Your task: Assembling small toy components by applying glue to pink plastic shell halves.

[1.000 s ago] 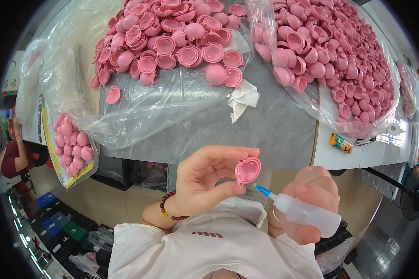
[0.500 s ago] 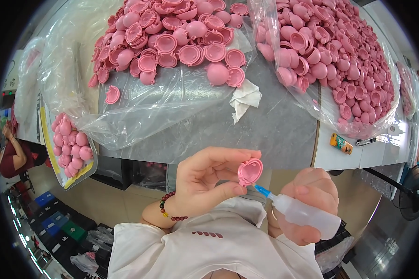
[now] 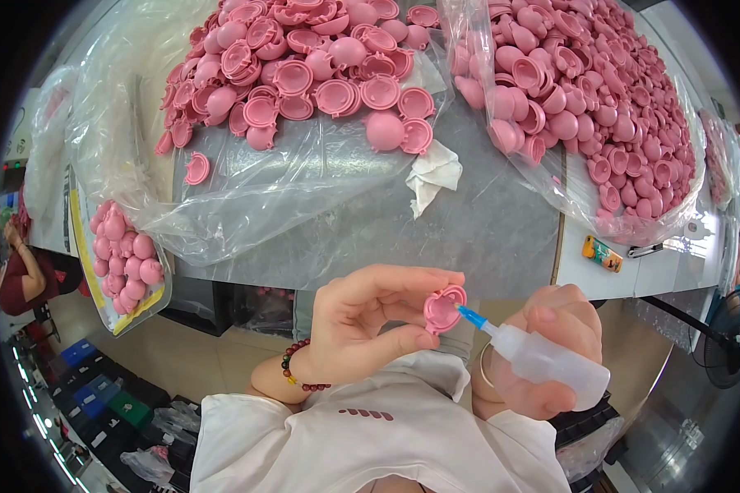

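My left hand pinches a pink plastic half-shell between thumb and fingers, its hollow side turned to the right. A beaded bracelet circles that wrist. In my right hand lies a translucent white squeeze bottle, gripped near its body. The bottle's blue tip points up and left, right at the rim of the half-shell; whether it touches cannot be made out. Both hands are in front of the table's near edge, above my lap.
A large heap of pink half-shells lies on plastic sheeting, with a bigger bagged pile to its right. Joined pink balls fill a tray at the left. A crumpled white tissue, an orange-green lighter-like item and a fan also show.
The bottle's tip has shifted up and right, from the shell's lower edge to its right rim. My left hand has turned the half-shell slightly and moved a little right.
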Tool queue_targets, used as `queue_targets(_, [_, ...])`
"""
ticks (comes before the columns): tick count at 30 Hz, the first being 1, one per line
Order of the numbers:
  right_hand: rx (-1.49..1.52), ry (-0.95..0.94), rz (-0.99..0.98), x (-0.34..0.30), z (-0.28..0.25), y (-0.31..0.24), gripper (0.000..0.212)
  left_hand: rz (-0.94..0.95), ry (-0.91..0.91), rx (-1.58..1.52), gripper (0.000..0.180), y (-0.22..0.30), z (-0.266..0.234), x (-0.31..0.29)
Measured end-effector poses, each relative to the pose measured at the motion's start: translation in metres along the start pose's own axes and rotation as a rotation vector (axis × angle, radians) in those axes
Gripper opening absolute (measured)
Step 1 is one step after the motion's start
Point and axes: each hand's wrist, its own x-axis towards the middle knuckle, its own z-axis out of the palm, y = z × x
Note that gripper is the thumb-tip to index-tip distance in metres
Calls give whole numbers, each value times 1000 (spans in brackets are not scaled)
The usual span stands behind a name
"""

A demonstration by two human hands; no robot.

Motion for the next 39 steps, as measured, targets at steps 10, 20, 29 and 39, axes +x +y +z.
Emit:
queue_targets(10, [-79, 47, 37, -2, -3, -4, 59, 79, 63, 57, 39, 1, -3, -2])
queue_targets(20, [53, 120, 2, -1, -14, 8, 52, 1, -13, -213, 40, -5, -7, 0])
queue_targets(29, [-242, -158, 493, 16, -5, 49, 37, -218, 76, -447, 47, 0, 0, 1])
queue_targets(39, [-1250, -360, 326, 50, -97, 57, 31, 61, -3, -85, 39, -1, -9, 0])
